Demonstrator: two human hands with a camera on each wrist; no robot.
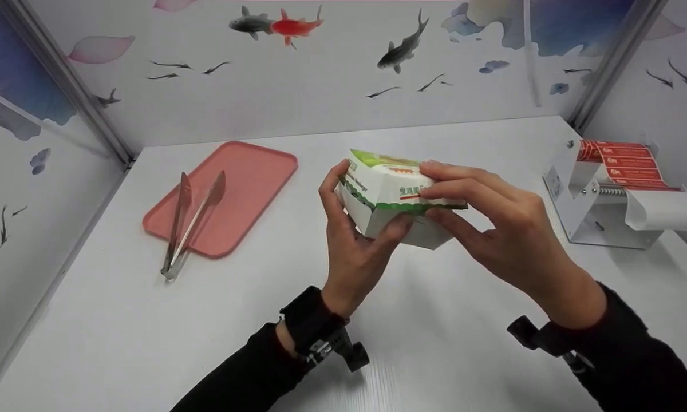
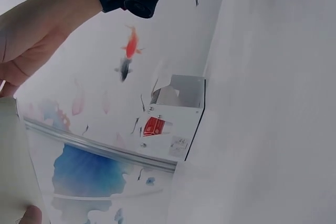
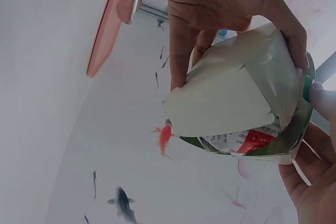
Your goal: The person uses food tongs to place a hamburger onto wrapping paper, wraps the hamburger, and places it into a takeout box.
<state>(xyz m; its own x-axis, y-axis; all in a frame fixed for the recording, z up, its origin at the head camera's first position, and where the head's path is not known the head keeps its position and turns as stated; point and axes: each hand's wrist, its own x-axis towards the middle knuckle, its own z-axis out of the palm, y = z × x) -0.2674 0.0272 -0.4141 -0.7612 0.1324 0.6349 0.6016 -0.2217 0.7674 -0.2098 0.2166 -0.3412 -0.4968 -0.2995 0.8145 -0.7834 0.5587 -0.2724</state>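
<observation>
A white paper food carton (image 1: pixel 389 189) with green trim and printed lettering is held up above the table, tilted. My left hand (image 1: pixel 355 246) grips it from the left and below, thumb on the near side. My right hand (image 1: pixel 492 217) pinches its right edge, with fingers on the printed top and thumb beneath. In the right wrist view the carton's plain pale face (image 3: pixel 220 98) shows between both hands; a printed strip with a red patch (image 3: pixel 256 141) is visible along its edge. Only a pale part of the carton (image 2: pixel 16 166) appears in the left wrist view.
At the left, a pink tray (image 1: pixel 257 189) lies on the white table with metal tongs (image 1: pixel 186 223) resting across its side. A label dispenser (image 1: pixel 607 200) with a red label roll stands at the right. Printed wall panels (image 1: pixel 332 86) bound the back and sides.
</observation>
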